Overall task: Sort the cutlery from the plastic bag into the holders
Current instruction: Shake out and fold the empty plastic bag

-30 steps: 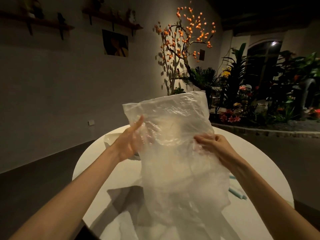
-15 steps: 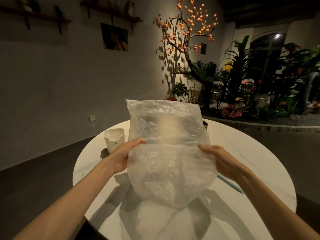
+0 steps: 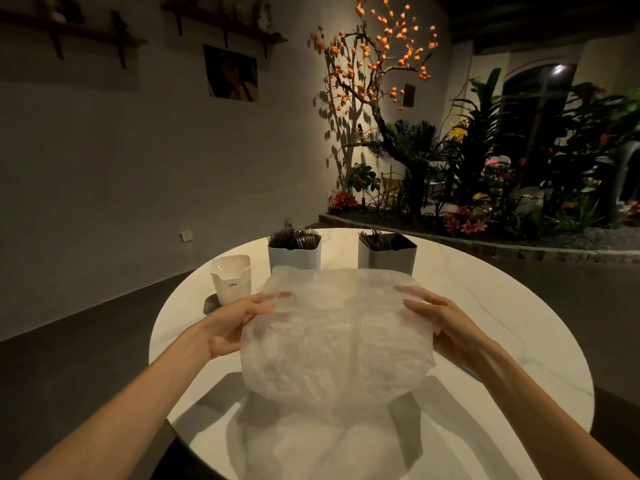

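Both hands, left and right, grip the plastic bag by its side edges above the worktop, holders just behind.

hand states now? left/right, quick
Left hand: holding the left edge of the plastic bag, thumb pinched over it.
Right hand: holding the bag's right edge, fingers on top.
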`<state>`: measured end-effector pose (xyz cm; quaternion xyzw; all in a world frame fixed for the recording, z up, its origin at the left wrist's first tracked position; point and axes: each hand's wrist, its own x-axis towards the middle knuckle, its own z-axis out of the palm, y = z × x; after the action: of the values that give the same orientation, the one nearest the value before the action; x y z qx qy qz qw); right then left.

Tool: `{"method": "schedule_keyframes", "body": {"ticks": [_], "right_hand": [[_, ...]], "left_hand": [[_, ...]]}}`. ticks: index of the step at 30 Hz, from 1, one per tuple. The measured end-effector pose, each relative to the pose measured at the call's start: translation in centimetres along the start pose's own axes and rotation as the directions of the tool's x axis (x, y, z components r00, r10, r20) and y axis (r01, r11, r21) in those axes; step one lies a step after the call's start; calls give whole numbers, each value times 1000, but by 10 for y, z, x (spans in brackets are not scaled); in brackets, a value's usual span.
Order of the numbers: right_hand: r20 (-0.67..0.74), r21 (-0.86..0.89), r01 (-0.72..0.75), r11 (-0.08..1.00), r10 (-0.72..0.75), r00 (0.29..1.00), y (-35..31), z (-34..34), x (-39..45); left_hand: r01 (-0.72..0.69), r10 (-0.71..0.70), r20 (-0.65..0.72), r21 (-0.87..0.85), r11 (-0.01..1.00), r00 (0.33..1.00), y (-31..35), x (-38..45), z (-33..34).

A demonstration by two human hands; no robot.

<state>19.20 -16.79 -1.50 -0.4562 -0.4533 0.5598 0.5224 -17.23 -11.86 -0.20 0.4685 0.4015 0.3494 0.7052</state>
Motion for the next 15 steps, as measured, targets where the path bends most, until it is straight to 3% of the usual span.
{"method": "schedule_keyframes", "body": {"ticks": [5, 10, 13, 15], "right_hand": [[-11, -52, 46, 998, -47, 999, -3, -6, 2], [-75, -67, 75, 995, -80, 994, -10, -1, -7], [-168, -44, 113, 993, -118, 979, -10, -4, -6], [-218, -243, 103, 965, -158, 963, -12, -6, -2]], "left_hand": [[-110, 82, -183, -148, 983, 980, -12, 6, -11], [-165, 129, -209, -165, 972, 969, -11, 6, -3], [-203, 178, -210, -103, 974, 961, -3, 5, -1], [-188, 185, -216, 8, 982, 959, 6, 2, 5]]}}
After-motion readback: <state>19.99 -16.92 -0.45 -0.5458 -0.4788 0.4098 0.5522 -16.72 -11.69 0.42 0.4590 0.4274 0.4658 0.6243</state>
